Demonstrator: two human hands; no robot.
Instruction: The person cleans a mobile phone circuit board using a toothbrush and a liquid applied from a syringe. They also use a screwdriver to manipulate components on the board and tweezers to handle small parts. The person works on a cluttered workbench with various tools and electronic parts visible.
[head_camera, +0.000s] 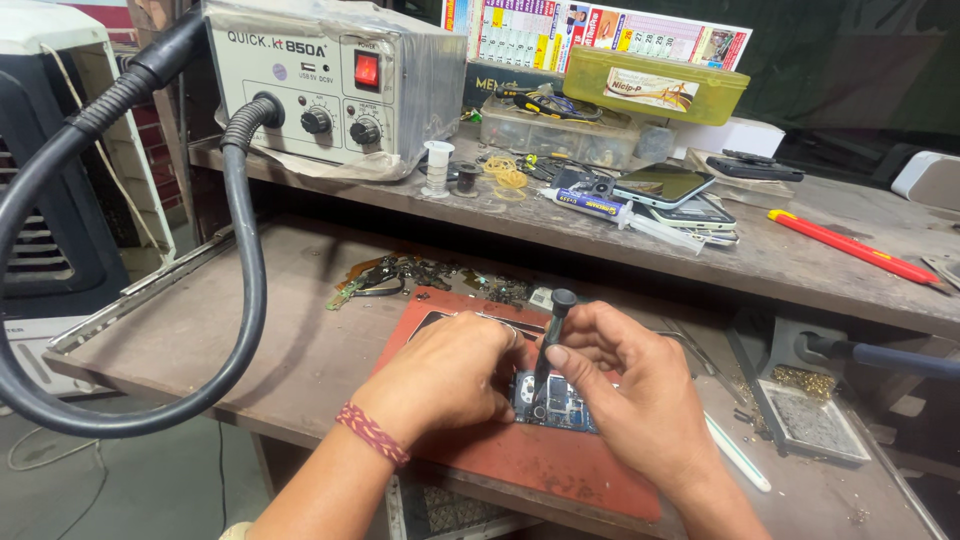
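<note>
An opened phone (560, 402) with its blue circuit board exposed lies on a red-brown mat (520, 460) on the lower wooden shelf. My left hand (445, 375), a red braided band on its wrist, presses down on the phone's left part and covers most of it. My right hand (620, 385) grips a small black screwdriver (550, 345) held upright, its tip on the board.
A grey hot-air station (320, 85) with a thick black hose (245, 270) stands back left on the upper shelf. Stacked phones (670, 195), a glue tube (585, 205), parts boxes (560, 130), a red pen (850, 245). Loose flex parts (420, 275) lie behind the mat; a metal tray (810, 420) sits right.
</note>
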